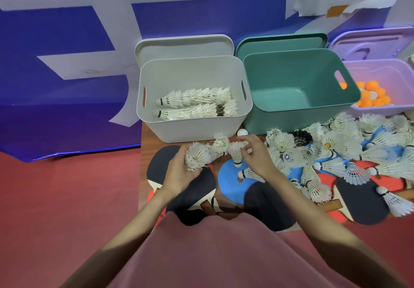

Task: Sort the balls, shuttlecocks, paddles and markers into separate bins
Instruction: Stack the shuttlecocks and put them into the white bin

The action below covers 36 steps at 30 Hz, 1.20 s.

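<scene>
In front of the grey plastic bin (192, 131), the left hand (179, 173) is clutching a nested stack of white feathered shuttlecocks (198, 156); the right hand (255, 153) is pinching another shuttlecock (236, 153), likely adding it.

The purple bin (380, 108) and outer shuttlecocks (396, 202) run off-frame right.

A brown table (259, 137) carries a grey bin (192, 128). Just right of that bin stands a green bin (291, 117), then a purple bin (380, 108). In front of the grey bin lie paddles (233, 189), a white ball (242, 132) and, further right, heaped shuttlecocks (336, 151).
</scene>
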{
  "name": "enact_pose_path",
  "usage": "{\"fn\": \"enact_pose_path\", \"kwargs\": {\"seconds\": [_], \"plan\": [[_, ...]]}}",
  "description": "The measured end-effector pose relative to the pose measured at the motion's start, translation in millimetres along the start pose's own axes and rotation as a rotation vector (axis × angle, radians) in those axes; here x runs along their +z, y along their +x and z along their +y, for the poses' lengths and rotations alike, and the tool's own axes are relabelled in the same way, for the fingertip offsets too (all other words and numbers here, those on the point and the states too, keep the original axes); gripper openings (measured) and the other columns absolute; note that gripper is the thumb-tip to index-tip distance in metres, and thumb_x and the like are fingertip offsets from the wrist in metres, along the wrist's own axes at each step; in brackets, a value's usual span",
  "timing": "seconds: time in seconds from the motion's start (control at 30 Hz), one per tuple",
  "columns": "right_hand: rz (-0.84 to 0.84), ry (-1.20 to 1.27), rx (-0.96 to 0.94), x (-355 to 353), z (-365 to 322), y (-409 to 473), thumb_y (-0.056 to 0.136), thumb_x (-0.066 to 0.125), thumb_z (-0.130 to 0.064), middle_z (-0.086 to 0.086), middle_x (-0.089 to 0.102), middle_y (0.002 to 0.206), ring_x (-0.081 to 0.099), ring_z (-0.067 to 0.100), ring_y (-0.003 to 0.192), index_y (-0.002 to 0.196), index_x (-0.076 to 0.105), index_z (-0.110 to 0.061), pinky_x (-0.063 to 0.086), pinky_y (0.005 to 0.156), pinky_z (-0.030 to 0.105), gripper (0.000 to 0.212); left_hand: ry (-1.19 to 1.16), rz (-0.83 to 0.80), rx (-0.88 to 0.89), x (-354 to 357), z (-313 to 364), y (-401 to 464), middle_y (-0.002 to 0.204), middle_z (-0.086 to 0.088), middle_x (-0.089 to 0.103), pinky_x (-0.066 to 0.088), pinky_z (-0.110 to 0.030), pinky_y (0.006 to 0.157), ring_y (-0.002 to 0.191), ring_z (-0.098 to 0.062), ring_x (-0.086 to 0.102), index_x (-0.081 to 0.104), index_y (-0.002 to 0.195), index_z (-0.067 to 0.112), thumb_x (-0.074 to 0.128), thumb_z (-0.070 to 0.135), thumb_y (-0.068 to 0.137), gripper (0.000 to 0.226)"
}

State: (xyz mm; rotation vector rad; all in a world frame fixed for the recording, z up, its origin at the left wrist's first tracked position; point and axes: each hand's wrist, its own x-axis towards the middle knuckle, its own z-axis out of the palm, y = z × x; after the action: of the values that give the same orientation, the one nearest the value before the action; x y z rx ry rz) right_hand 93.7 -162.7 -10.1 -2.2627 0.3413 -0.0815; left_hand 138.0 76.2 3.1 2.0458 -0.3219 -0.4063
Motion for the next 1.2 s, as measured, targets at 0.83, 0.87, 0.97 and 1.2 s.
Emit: {"fn": "enact_pose_path", "kwargs": {"seconds": [0.83,0.87,0.97,1.2], "plan": [[0.016,0.209,-0.251,-9,-59,-34,0.084,0.067,-0.008,-0.007,0.066,0.091,0.054,-0.01,0.081,0.09,0.075,-0.006,0.038,0.063,0.002,0.011,-0.013,-0.083,0.075,21,25,6,0.101,0.017,0.063,0.044,-0.01,0.074,0.092,0.004,0.06,0.05,0.12,0.023,0.077,0.011,0.073,0.055],[-0.013,0.213,-0.224,-8,-60,-35,0.084,0.067,-0.006,-0.005,0.066,0.093,0.054,-0.011,0.079,0.091,0.075,-0.004,0.038,0.059,0.0,0.011,-0.015,-0.087,0.084,22,25,7,0.1,0.015,0.064,0.045,-0.012,0.073,0.091,0.002,0.06,0.05,0.117,0.024,0.077,0.01,0.073,0.054],[-0.092,0.29,-0.156,-11,-63,-35,0.082,0.07,-0.005,-0.004,0.066,0.097,0.057,-0.006,0.07,0.096,0.074,-0.006,0.04,0.054,0.002,0.014,-0.02,-0.098,0.106,24,23,7,0.101,0.01,0.064,0.046,-0.018,0.073,0.091,-0.003,0.061,0.05,0.111,0.025,0.077,0.011,0.074,0.048],[0.318,0.329,0.159,-34,-18,-25,0.086,0.066,-0.007,0.001,0.072,0.086,0.059,-0.001,0.066,0.095,0.071,-0.013,0.047,0.064,0.016,0.013,-0.064,-0.067,-0.01,19,14,1,0.106,0.016,0.062,0.047,-0.014,0.079,0.098,0.0,0.059,0.048,0.109,0.035,0.078,0.012,0.074,0.052]]}}
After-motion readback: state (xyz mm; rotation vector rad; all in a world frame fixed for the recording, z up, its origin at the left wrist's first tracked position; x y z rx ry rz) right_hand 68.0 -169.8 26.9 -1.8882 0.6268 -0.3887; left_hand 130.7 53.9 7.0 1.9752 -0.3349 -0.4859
